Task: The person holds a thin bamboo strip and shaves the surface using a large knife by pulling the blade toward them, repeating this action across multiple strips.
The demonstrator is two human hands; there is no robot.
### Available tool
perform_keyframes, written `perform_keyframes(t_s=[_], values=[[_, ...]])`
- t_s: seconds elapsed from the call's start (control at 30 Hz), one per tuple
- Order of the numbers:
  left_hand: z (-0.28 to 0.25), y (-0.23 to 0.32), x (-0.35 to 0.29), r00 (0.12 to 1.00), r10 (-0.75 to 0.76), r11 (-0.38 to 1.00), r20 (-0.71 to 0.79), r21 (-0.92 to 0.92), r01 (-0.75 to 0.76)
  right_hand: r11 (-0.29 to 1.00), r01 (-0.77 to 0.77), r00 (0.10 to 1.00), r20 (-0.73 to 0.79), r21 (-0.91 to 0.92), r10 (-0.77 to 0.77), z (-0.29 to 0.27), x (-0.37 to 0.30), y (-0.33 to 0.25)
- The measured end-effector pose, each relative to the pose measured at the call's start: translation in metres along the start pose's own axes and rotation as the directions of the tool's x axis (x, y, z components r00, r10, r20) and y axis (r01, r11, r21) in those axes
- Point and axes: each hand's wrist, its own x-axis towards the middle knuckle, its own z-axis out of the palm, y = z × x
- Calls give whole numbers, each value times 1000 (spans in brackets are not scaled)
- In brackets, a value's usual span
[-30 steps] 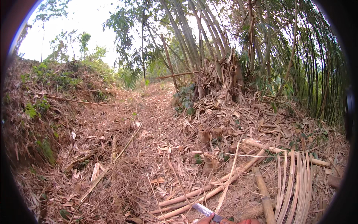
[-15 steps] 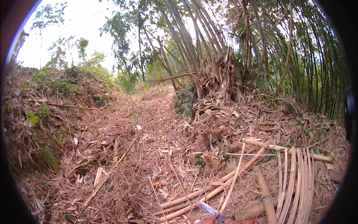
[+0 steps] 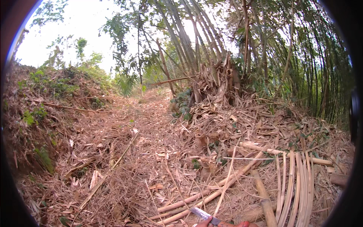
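Note:
At the bottom edge, my left hand (image 3: 204,223) shows only a thumb or finger, pressed against a knife (image 3: 201,213). The blade is flat and greyish, pointing up and left, with a darker part near the handle. My right hand (image 3: 242,224), just right of it, is closed around the handle end and cut off by the frame. A long pale bamboo strip (image 3: 226,181) runs from the knife up and right. What my left fingers hold below the frame is hidden.
Bamboo poles (image 3: 211,196) lie crossed on leaf litter ahead. On the right, several pale split strips (image 3: 298,185) lean on a crosswise pole (image 3: 264,148), beside a thicker bamboo piece (image 3: 263,196). A bamboo clump (image 3: 219,79) stands beyond; a brushy bank (image 3: 38,125) rises left.
The whole view has shifted slightly, so the ground and bamboo appear a little further left. Both hands and the knife keep nearly the same arrangement.

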Motion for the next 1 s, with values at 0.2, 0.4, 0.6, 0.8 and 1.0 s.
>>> perform_keyframes(t_s=[0.2,0.4,0.6,0.8,1.0], values=[[25,2,-7,997,52,996,57,68,-56,993,-75,995,79,93,67,17,-10,62],[29,-6,8,998,52,993,34,107,-55,997,-66,986,157,33,60,7,-2,115],[26,-13,13,998,64,995,29,73,-66,978,184,943,-262,-100,-204,-18,-7,-7],[53,-11,-20,964,241,960,-111,172,-220,693,701,690,-89,-170,-719,-28,21,-124],[25,6,-10,820,537,824,-197,328,-461,679,704,686,-48,-209,-726,-40,17,-158]])
